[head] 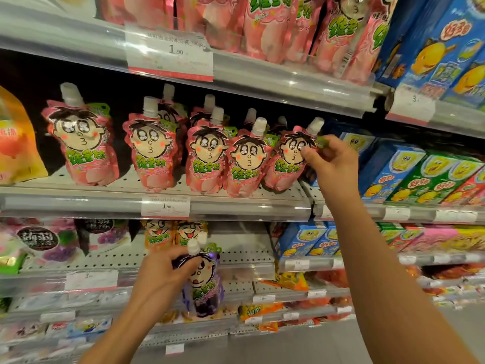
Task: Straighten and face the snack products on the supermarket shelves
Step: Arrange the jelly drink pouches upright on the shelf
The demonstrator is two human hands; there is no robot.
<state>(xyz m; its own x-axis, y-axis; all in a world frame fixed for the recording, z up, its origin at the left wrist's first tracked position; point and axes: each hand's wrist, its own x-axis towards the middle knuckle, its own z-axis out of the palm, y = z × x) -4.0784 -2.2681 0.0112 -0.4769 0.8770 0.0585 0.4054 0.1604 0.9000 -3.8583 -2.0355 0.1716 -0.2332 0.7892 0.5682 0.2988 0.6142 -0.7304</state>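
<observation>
Shelving [249,206] in grey metal fills our view, several tiers deep, with clear price strips along each front edge. Blue snack boxes [388,172] and green ones stand to the right on the middle tier, and more blue boxes sit on the tier above them. Pink spouted pouches [149,153] with a cartoon face stand in a row of five along the front of the middle shelf, white caps up, with more behind them; the same pink pouches crowd the shelf above. At the far left edge an orange bag [18,143] leans on the same tier.

Our right hand [330,158] reaches up to the rightmost pink pouch [286,161], which tilts to the right; the thumb and fingers pinch its upper right corner just below the cap, so that grip is narrow and closed on the pouch. Our left hand [162,277] is lower, in front of the shelves below, fingers curled round the top of a purple pouch [204,285] held upright in the air, clear of any shelf, its white cap poking above the fingers
</observation>
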